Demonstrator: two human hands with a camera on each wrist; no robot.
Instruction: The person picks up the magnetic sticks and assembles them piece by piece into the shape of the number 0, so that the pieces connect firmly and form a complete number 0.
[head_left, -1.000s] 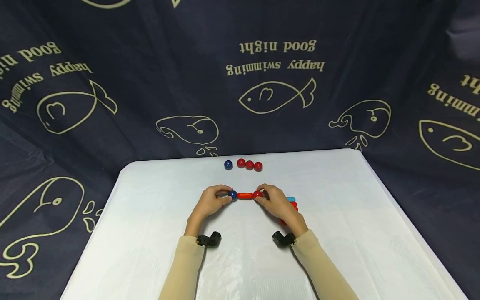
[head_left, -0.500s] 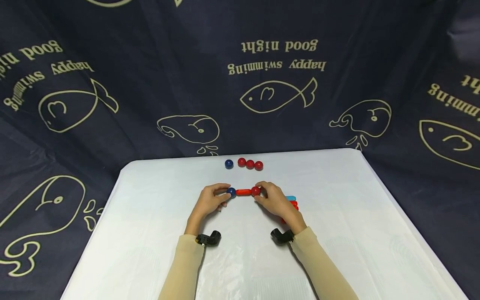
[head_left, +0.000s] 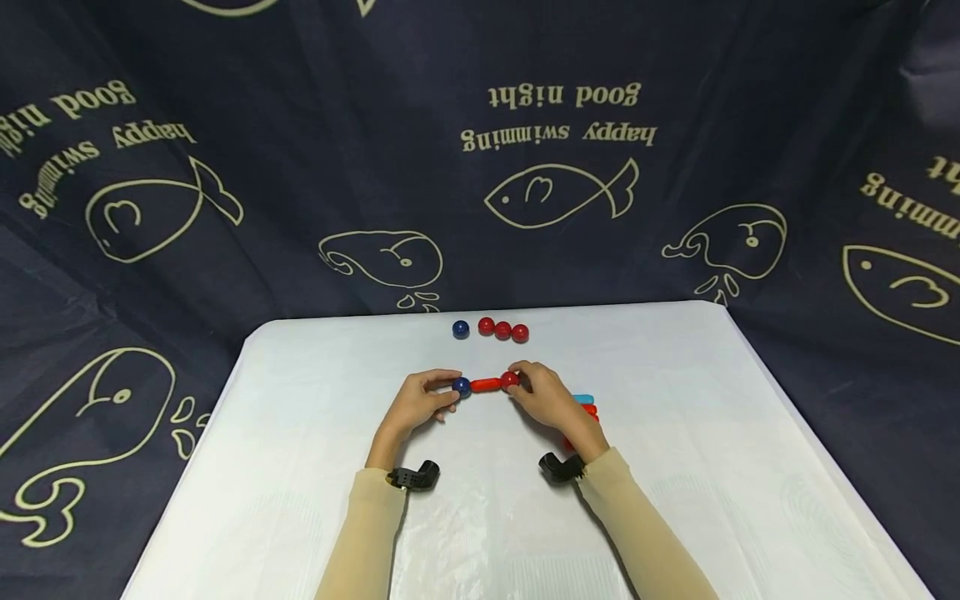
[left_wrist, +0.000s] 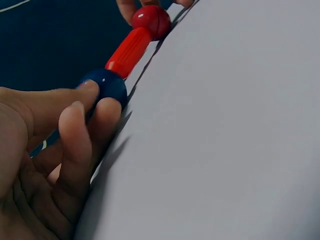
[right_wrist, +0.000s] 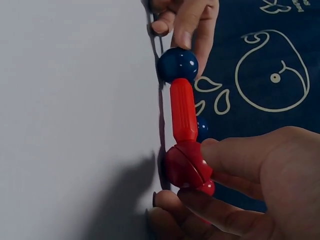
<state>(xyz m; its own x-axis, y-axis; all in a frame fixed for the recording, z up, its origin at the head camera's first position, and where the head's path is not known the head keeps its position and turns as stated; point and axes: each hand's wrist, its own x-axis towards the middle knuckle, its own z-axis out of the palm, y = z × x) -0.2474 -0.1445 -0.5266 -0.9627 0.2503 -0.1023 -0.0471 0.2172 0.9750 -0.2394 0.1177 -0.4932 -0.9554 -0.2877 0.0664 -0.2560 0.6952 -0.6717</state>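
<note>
A red ridged rod [head_left: 485, 385] joins a blue ball [head_left: 461, 387] at its left end to a red ball [head_left: 509, 380] at its right end. My left hand [head_left: 417, 402] pinches the blue ball between thumb and fingers, as the left wrist view shows on the blue ball [left_wrist: 111, 86]. With thumb and fingers my right hand [head_left: 550, 399] grips the red ball [right_wrist: 186, 162], which has a seam around it. The joined piece lies roughly level, close over the white table [head_left: 300, 433]; whether it touches the surface I cannot tell.
Toward the back edge of the table sit a loose blue ball [head_left: 461, 329] and a row of red balls [head_left: 503, 331]. Beside my right forearm lie a light blue rod [head_left: 583, 399] and several red rods [head_left: 591, 409], partly hidden. A dark patterned cloth [head_left: 555, 267] hangs behind.
Both hands have shifted slightly left and away from me with the joined piece. Its red end now sits a little farther back than its blue end.
</note>
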